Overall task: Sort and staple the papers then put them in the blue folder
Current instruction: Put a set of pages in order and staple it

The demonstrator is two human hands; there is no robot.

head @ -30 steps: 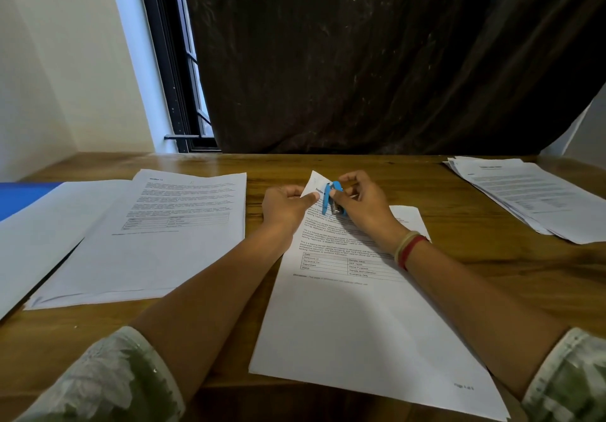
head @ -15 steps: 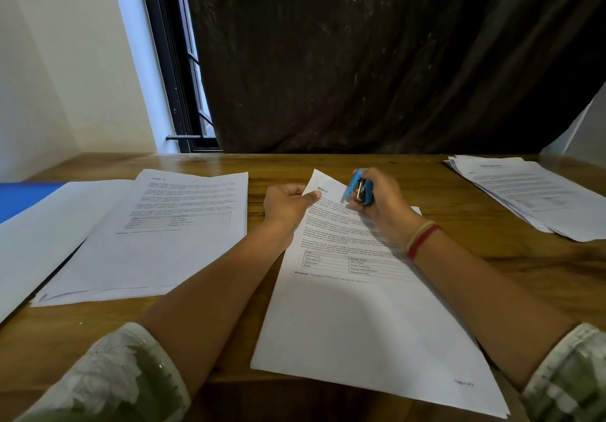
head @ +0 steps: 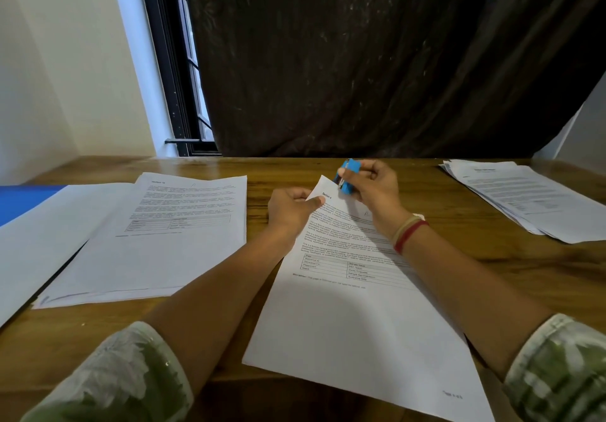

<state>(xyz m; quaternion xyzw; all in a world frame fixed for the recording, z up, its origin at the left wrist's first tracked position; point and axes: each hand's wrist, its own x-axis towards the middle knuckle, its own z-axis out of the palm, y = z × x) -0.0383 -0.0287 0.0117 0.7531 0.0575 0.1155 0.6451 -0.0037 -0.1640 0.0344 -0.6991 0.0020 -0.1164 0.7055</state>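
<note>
A set of printed papers (head: 354,316) lies slanted on the wooden table in front of me. My left hand (head: 290,210) pinches its top left corner and lifts it slightly. My right hand (head: 373,188) grips a small blue stapler (head: 347,177) set over that same corner. Another paper set (head: 164,238) lies to the left, partly on a large white sheet. The blue folder (head: 23,198) shows at the far left edge, mostly covered by that sheet.
A fanned stack of printed papers (head: 528,198) lies at the table's (head: 511,270) back right. A dark curtain (head: 377,60) hangs behind the table, with a black window frame (head: 173,77) to its left. White walls flank both sides.
My right hand turned the stapler and carried it up and right, from over the page's upper text to the top left corner. My left hand kept its pinch on the corner.
</note>
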